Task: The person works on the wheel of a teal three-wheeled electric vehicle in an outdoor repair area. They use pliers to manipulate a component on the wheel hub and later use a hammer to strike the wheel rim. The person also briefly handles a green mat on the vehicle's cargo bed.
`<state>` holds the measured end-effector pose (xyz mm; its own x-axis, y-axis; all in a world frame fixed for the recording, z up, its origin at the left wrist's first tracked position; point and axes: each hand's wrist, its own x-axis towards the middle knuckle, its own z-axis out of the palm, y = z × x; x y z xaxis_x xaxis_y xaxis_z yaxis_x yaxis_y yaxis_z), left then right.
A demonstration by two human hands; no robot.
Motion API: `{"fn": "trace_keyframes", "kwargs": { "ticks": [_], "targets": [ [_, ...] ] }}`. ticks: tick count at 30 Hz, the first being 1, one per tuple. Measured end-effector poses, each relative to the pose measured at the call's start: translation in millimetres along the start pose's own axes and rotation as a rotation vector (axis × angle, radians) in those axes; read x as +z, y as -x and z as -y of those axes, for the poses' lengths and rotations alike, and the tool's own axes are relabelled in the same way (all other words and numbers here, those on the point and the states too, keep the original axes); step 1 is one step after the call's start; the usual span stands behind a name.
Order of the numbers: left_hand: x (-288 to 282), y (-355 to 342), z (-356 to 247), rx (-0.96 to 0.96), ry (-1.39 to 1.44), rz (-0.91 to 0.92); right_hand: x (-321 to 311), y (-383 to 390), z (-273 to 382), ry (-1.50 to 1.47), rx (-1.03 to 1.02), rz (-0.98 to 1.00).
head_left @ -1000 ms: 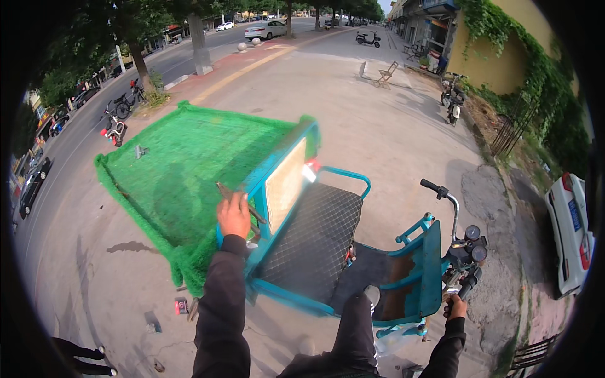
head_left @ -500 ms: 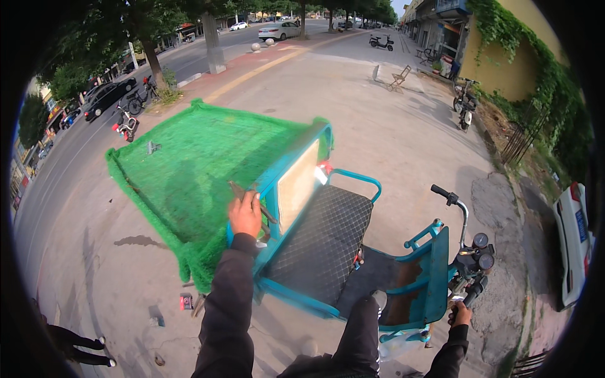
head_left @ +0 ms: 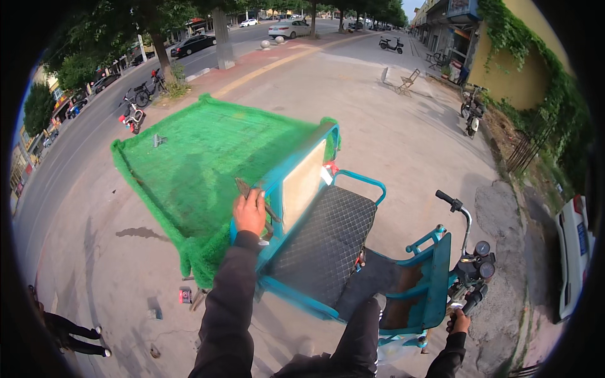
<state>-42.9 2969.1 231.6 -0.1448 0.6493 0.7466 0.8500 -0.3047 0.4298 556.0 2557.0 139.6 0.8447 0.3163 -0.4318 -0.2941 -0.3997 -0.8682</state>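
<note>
Left hand (head_left: 250,213) is gripping the teal cargo-box rail (head_left: 287,173) beside the green netting (head_left: 208,157) at centre frame; right hand (head_left: 459,322) is clasping the tricycle's handlebar grip (head_left: 471,301), lower right.

My left hand (head_left: 250,213) is stretched forward, fingers curled in a grip; my right hand (head_left: 460,322) sits low, closed, arm bent.

Paved ground (head_left: 403,138), blue cargo tricycle (head_left: 353,252), litter (head_left: 184,295)
</note>
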Motion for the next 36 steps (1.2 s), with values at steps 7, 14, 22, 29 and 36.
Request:
{"fn": "trace_keyframes", "kwargs": {
  "ticks": [7, 14, 22, 29, 36],
  "targets": [
    [5, -1, 8, -0.018, -0.013, 0.021, 5, 8, 7, 0.005, -0.009, 0.004],
    [0, -1, 17, 0.015, -0.028, 0.029, -17, 44, 0, -0.379, 0.110, 0.423],
    [10, 2, 8, 0.016, 0.042, 0.080, -84, 6, -234, -0.138, 0.783, 0.189],
    [4, -2, 15, 0.078, -0.038, 0.019, -19, -10, -242, 0.179, 0.682, 0.370],
    [7, 1, 10, 0.026, -0.002, 0.015, -16, -3, -202, -0.100, 0.520, 0.385]
  ]
}}
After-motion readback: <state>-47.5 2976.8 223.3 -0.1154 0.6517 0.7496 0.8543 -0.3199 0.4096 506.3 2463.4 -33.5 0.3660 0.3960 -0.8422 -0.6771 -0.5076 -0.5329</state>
